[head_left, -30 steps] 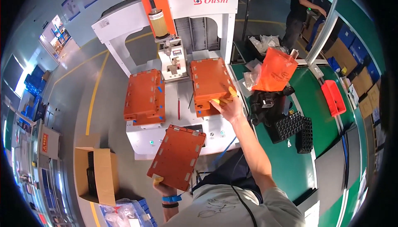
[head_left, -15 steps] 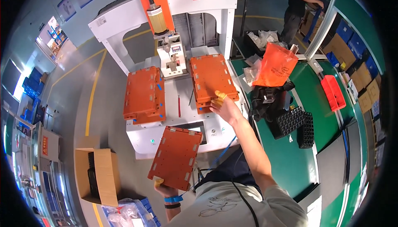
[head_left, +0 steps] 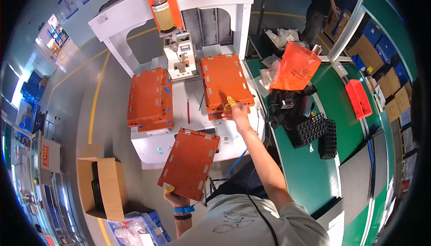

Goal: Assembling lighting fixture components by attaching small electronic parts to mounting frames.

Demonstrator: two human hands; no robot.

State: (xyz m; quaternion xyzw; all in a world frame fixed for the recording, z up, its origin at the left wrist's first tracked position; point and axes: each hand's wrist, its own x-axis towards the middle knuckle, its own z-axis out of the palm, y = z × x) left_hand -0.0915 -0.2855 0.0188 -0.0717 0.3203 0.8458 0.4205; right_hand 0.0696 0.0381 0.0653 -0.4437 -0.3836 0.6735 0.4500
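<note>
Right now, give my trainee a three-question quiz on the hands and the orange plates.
1. True or false: the left hand holds an orange plate by its lower edge, off the machine.
2. The right hand touches which thing? A) the black trays B) the right stack of plates on the machine C) the orange bag
3. Fill in: the cardboard box stands on the floor to the person's ____.

Key: 1 true. 2 B; the hand rests at the stack's near edge. 3 left.
</note>
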